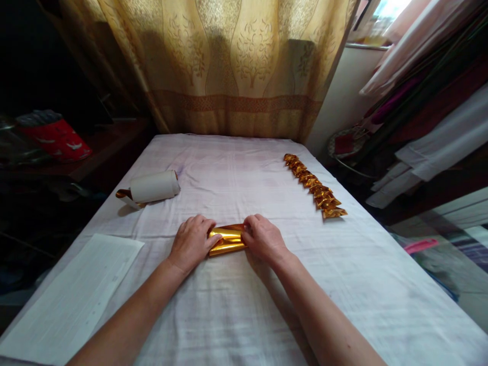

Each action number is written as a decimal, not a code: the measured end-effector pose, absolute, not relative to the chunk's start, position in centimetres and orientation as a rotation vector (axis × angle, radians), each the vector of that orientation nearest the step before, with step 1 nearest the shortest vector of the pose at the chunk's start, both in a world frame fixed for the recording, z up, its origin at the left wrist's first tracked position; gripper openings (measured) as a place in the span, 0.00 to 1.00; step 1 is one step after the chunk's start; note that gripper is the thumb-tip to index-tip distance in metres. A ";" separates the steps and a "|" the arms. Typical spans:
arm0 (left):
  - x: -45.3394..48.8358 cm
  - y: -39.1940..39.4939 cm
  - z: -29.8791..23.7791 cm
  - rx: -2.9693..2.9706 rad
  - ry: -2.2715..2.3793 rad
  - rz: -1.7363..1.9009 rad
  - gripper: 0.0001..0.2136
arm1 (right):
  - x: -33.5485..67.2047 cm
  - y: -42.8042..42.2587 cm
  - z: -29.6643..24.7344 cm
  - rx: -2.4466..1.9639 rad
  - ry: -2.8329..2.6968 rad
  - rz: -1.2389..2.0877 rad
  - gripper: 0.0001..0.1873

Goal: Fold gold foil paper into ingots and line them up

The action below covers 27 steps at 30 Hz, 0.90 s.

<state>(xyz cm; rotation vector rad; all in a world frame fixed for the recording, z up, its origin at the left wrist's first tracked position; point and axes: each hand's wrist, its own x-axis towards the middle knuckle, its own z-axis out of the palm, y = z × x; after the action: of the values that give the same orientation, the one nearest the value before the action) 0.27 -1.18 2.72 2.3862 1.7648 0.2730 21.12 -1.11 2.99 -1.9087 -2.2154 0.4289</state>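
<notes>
A piece of shiny gold foil paper (227, 247), folded into a curved band, lies between my hands on the cloth-covered table. My left hand (193, 239) grips its left end, with the thumb over the front. On the right end, my right hand (264, 236) is closed, its fingertips curled round the edge. At the right stretches a row of several folded gold foil pieces (314, 187), set close against one another. Left of my hands lies a roll (154, 186), white outside, with a gold strip curling from its left end.
Printed paper (72, 300) lies at the table's left front. The table (236, 315) wears a pale checked cloth. A gold curtain (244, 61) hangs behind it. A red container (57, 137) stands on a dark shelf to the left; clothes (446, 132) hang at the right.
</notes>
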 end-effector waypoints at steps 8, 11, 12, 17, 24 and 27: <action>0.6 -0.8 2.6 2.345 1.724 0.309 0.07 | 20.5 -0.1 4.6 -1.962 -2.348 0.465 0.12; 0.6 -1.0 2.5 2.316 1.690 0.357 0.05 | 20.2 0.4 4.6 -1.961 -2.370 0.428 0.12; 0.6 -1.1 2.4 2.306 1.680 0.381 0.05 | 20.2 0.5 4.4 -1.944 -2.385 0.423 0.12; 0.5 -0.9 1.9 2.256 1.630 0.484 0.04 | 21.1 1.0 3.8 -1.846 -2.316 0.577 0.06; 0.1 -0.2 1.5 2.106 1.627 0.538 0.10 | 22.5 1.4 3.7 -1.770 -2.159 0.945 0.01; 0.1 -0.1 1.5 2.080 1.633 0.557 0.11 | 22.8 1.6 3.7 -1.708 -2.168 1.023 0.04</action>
<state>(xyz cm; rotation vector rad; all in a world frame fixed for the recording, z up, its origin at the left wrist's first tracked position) 0.09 -0.13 1.51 2.0802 1.6334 0.5574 22.83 1.56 3.73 -1.7075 -2.1676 1.0226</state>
